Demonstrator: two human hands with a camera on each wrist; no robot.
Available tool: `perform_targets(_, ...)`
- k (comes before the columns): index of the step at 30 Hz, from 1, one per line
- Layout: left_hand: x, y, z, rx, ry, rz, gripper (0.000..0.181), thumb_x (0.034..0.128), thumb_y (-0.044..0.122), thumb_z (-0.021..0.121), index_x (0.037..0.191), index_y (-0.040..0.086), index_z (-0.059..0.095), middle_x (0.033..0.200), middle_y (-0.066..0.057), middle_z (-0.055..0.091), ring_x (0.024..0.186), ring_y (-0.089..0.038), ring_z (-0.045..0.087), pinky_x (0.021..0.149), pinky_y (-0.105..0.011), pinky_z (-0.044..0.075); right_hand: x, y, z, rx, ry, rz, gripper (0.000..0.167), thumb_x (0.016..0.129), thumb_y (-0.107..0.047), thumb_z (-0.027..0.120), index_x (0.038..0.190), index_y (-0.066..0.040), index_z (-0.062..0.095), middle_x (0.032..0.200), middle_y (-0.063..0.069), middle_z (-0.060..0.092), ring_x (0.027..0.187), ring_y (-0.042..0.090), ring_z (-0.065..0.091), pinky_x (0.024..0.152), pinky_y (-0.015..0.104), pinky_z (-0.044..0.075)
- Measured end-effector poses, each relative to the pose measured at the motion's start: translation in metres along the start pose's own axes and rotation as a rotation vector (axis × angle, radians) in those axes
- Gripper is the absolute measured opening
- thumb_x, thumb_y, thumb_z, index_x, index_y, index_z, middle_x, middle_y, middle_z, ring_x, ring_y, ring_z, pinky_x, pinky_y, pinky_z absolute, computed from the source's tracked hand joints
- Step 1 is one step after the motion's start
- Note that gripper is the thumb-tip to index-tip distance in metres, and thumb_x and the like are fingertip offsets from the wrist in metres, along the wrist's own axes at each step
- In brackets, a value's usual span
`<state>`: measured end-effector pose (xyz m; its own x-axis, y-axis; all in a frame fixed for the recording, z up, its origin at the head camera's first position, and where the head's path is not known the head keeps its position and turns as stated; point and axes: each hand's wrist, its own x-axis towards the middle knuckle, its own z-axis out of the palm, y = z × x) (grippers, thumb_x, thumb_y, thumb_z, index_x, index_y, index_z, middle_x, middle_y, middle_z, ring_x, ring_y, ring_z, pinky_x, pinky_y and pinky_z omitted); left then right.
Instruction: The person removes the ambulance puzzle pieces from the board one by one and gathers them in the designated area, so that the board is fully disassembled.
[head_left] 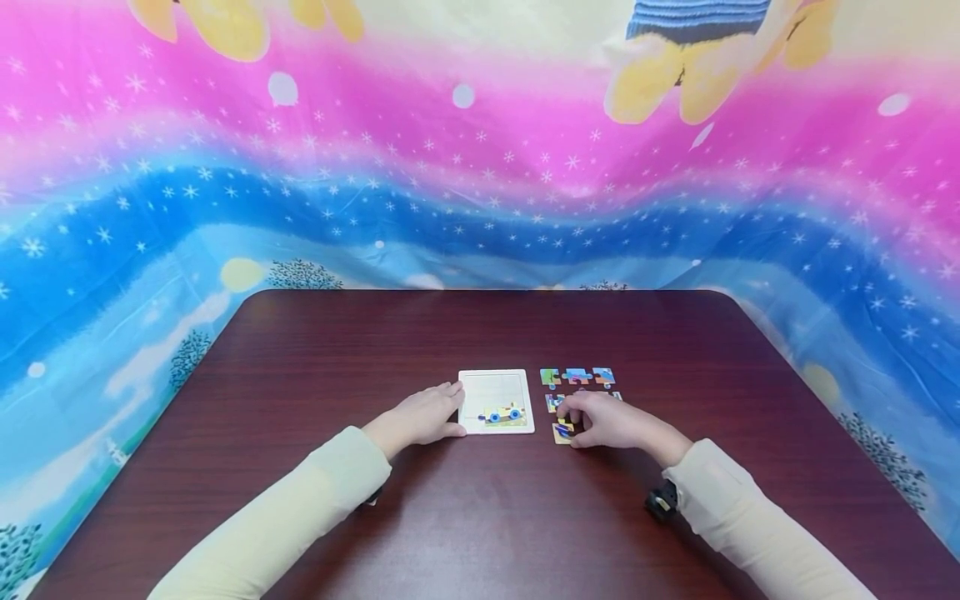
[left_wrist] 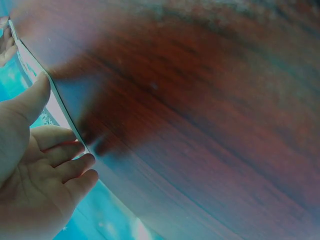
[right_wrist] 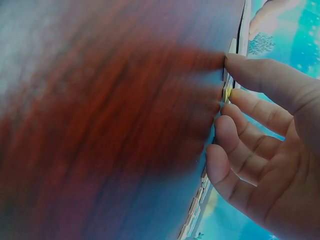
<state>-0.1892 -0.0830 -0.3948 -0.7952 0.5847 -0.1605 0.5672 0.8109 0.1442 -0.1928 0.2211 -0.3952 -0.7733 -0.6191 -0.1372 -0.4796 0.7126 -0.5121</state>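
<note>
A square white puzzle tray (head_left: 487, 392) lies on the table with a joined strip of puzzle (head_left: 506, 414), showing a vehicle with blue wheels, along its bottom. My left hand (head_left: 422, 414) rests against the tray's left rim; in the left wrist view its thumb and fingertips touch the edge. At the lower left of the loose pieces, my right hand (head_left: 611, 423) pinches a yellow and dark-blue puzzle piece (head_left: 561, 435) between thumb and index finger. The other right fingers (right_wrist: 220, 160) hang low over neighbouring pieces and hide some of them.
Loose puzzle pieces (head_left: 577, 377) stand in a row beyond the right hand, with another piece (head_left: 553, 403) left of its fingers. Under everything is a dark brown table (head_left: 480, 517). A colourful printed cloth (head_left: 480, 192) surrounds its far and side edges.
</note>
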Motion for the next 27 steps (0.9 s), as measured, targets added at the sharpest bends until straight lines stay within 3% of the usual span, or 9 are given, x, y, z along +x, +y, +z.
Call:
perform_targets(17, -0.001, 0.000, 0.000, -0.010, -0.010, 0.001, 0.063, 0.0898, 0.035, 0.059, 0.134, -0.005, 0.041, 0.142, -0.020, 0.034, 0.131, -0.031, 0.030, 0.107, -0.038, 0.026, 0.000, -0.001, -0.001, -0.014, -0.005, 0.002, 0.032, 0.075, -0.011, 0.076, 0.103, -0.008, 0.061, 0.083, 0.000, 0.051, 0.063, 0.012, 0.045, 0.055, 0.025, 0.043)
perform_targets(27, 0.000, -0.001, 0.001, -0.006, -0.006, -0.005, 0.064, 0.0893, 0.037, 0.059, 0.134, -0.005, 0.041, 0.142, -0.019, 0.034, 0.131, -0.030, 0.030, 0.107, -0.037, 0.027, 0.013, -0.015, -0.009, -0.018, 0.050, -0.122, 0.031, 0.074, -0.007, 0.073, 0.102, -0.002, 0.061, 0.081, 0.002, 0.053, 0.065, 0.012, 0.048, 0.058, 0.025, 0.044)
